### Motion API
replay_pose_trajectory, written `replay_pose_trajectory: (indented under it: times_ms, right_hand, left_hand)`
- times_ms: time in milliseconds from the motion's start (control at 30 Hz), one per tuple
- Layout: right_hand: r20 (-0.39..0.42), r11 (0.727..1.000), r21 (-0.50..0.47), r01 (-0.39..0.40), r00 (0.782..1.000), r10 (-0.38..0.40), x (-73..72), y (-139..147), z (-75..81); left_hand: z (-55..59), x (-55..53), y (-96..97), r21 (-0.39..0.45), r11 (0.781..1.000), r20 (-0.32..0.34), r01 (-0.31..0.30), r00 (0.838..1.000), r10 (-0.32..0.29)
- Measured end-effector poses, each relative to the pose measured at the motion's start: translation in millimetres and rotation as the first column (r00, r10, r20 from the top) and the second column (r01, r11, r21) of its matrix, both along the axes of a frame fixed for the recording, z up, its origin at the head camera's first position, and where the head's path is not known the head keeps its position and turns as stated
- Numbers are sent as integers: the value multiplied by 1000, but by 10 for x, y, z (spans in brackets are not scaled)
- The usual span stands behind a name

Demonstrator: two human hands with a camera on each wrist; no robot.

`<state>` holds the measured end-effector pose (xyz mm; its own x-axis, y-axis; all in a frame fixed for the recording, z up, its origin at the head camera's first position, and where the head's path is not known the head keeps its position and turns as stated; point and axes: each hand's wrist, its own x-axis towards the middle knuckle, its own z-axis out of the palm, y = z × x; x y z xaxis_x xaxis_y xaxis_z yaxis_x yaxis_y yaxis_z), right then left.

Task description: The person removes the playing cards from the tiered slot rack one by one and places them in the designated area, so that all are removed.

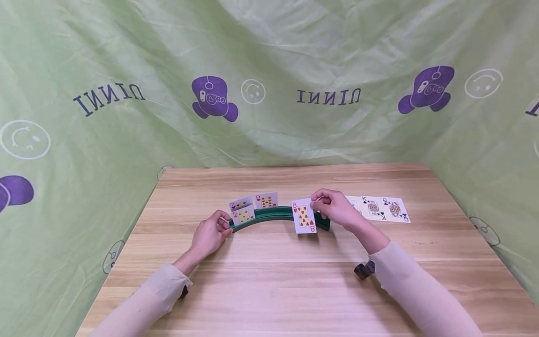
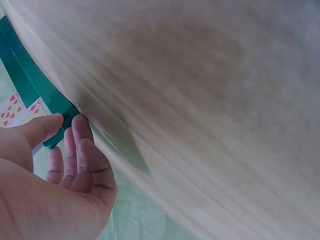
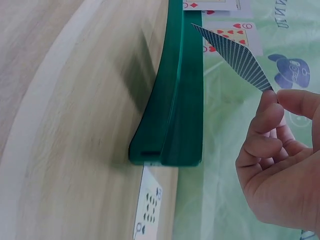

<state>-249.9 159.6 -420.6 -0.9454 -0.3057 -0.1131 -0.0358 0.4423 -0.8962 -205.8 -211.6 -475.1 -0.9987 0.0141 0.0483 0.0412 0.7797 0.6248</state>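
Observation:
My left hand (image 1: 210, 234) grips the left end of a curved green card holder (image 1: 273, 214) between thumb and fingers. At that end two playing cards stand one behind the other: a diamond card (image 1: 244, 216) in front and a seven (image 1: 240, 203) behind. A nine of hearts (image 1: 267, 201) stands in the holder a little to their right. My right hand (image 1: 332, 208) pinches the eight of hearts (image 1: 303, 216) by its edge, above the holder's right part. The right wrist view shows this card's patterned back (image 3: 235, 56), tilted and apart from the holder.
Right of the holder, a king of spades (image 1: 373, 208) and a queen of spades (image 1: 396, 209) lie face up beside a partly hidden black-pip card (image 3: 149, 202). The wooden table (image 1: 269, 281) backs onto a green printed curtain (image 1: 269, 135).

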Motion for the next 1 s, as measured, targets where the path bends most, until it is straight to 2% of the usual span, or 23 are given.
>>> replay_pose_trajectory:
  times_ms: [600,1000]
  right_hand:
    - [51,998,-20,56,997,-55,82,449,-60]
    - [44,994,0,112,993,-112,136,709,-29]
  left_hand:
    - [-5,12,12,2,1000,4,0,1000,0]
    - [10,9,11,7,1000,-3,0,1000,0]
